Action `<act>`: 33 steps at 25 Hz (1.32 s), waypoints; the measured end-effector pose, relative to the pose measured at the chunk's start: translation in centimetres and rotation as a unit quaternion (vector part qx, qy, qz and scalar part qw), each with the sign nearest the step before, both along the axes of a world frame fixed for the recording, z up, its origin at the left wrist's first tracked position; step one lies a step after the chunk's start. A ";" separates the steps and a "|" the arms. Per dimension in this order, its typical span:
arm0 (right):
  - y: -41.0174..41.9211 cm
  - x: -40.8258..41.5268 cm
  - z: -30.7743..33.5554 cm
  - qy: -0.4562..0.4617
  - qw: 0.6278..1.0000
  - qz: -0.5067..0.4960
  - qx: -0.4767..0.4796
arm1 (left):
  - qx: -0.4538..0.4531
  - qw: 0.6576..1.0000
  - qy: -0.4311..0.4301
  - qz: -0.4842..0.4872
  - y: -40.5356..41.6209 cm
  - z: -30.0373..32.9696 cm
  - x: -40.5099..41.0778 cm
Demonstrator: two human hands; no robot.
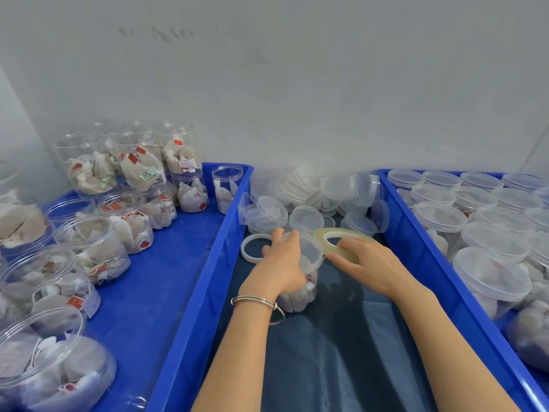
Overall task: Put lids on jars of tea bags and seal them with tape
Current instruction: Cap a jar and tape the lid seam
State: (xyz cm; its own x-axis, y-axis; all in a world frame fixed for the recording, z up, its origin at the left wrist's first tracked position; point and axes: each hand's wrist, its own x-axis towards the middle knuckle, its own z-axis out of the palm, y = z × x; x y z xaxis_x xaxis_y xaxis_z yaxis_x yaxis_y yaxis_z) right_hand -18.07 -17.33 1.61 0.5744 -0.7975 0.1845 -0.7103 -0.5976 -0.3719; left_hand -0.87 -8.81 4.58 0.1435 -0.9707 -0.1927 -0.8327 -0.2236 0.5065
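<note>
At 9 o'clock, the left blue tray (166, 292) carries open jars (98, 251) of tea bags, unlidded. At centre, your left hand (282, 263) lies over the lidded jar (306, 272) on the dark cloth (341, 352), grip curled around its lid and side. A spare tape ring (252, 248) lies just at 9 o'clock of that hand. Your right hand (368, 263) pinches the tape roll (332, 236), touching the jar's rim. Loose lids (306, 218) are heaped at 12 o'clock. At 3 o'clock, the right tray (416, 233) holds lidded jars (490, 272).
</note>
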 end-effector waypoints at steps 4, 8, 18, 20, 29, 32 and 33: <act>0.5 0.2 -0.4 0.002 1.000 -0.015 0.013 | -0.062 0.992 0.070 0.081 -0.1 -1.3 -1.9; 0.5 0.2 -0.2 0.012 1.000 -0.021 -0.003 | -0.150 0.981 -0.044 0.119 -0.5 -2.6 -2.6; 0.9 -0.2 -0.8 0.003 0.999 -0.035 -0.031 | -0.201 0.964 -0.151 0.091 -1.3 -3.5 -3.2; 1.0 -0.3 -0.8 -0.002 0.999 -0.038 -0.027 | -0.212 0.961 -0.151 0.091 -1.3 -3.7 -3.1; 3.5 0.6 -1.1 0.030 0.987 -0.146 -0.066 | -0.232 0.961 -0.121 0.092 -2.2 -3.8 -3.3; 4.8 1.1 -0.6 0.077 0.974 -0.193 -0.086 | -0.227 0.965 -0.100 0.084 -2.4 -3.7 -3.0; 5.2 1.3 -0.1 0.085 0.971 -0.206 -0.087 | -0.223 0.967 -0.101 0.077 -2.4 -3.8 -3.1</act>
